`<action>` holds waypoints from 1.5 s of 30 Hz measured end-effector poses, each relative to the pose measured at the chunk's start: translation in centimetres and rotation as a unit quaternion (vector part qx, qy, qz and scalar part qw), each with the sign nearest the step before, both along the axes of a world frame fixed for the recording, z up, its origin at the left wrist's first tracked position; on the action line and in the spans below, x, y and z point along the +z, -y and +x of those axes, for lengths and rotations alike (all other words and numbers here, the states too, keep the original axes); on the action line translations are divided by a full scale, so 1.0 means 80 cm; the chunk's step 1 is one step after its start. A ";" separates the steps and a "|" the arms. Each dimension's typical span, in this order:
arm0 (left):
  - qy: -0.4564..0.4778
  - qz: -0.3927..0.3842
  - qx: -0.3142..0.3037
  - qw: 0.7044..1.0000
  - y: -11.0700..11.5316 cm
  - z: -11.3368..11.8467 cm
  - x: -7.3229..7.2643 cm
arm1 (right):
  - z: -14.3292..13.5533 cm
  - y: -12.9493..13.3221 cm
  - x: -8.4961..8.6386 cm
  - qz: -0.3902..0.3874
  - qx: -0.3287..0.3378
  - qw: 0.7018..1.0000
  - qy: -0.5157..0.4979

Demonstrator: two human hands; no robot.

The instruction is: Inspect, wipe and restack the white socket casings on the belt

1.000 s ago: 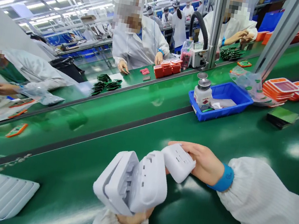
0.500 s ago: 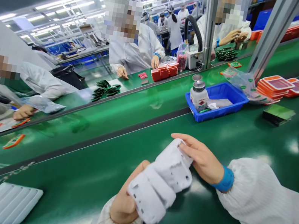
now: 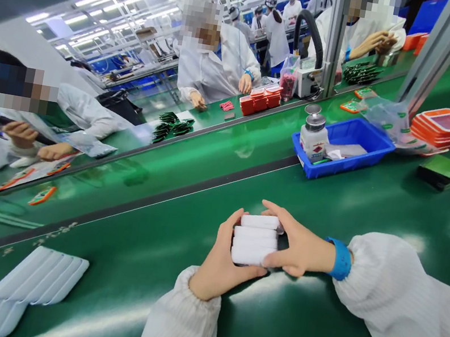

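Note:
A compact stack of white plastic shells with rounded edges [image 3: 254,245] is held between my two hands above the green work surface. My left hand [image 3: 224,260] curls round the left side, fingers at the top and thumb along the bottom. From the right, my right hand [image 3: 304,248] grips the other end, its thumb at the lower right corner and its fingers behind. A blue band [image 3: 339,259] circles my right wrist. The shells' far side is hidden.
A blue tray [image 3: 346,166] with a pump bottle [image 3: 313,137] stands beyond my hands. Orange-rimmed trays [image 3: 443,127] and green packets [image 3: 446,171] are at the right. Ribbed white slabs [image 3: 43,276] lie lower left. Co-workers [image 3: 220,64] sit across the belt.
The shells, spread out and askew before, are now gathered into a compact stack. My hands have drawn closer together around it. The view has shifted, showing more of the ribbed slabs at left.

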State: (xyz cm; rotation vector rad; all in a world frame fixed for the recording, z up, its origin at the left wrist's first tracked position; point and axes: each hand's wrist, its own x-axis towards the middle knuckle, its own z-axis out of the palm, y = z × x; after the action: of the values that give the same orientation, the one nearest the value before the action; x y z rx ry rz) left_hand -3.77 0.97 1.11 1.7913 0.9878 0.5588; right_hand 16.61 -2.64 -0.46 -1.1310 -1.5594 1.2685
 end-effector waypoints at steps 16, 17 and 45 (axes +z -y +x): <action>-0.070 0.072 0.017 0.995 0.000 0.008 -0.005 | -0.006 0.000 -0.004 0.040 -0.026 0.991 0.121; -0.067 0.056 0.024 0.996 0.001 0.009 -0.002 | -0.007 0.000 -0.005 0.030 -0.031 0.993 0.107; 0.289 0.030 0.041 0.956 0.053 0.023 -0.005 | -0.014 0.004 0.009 -0.153 0.071 0.869 -0.465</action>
State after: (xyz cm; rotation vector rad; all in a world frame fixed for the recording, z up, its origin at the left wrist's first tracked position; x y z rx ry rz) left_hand -1.95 -3.27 0.70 1.5040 0.6385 1.0997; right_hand 15.52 -2.94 0.23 -0.4137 -0.7229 1.8312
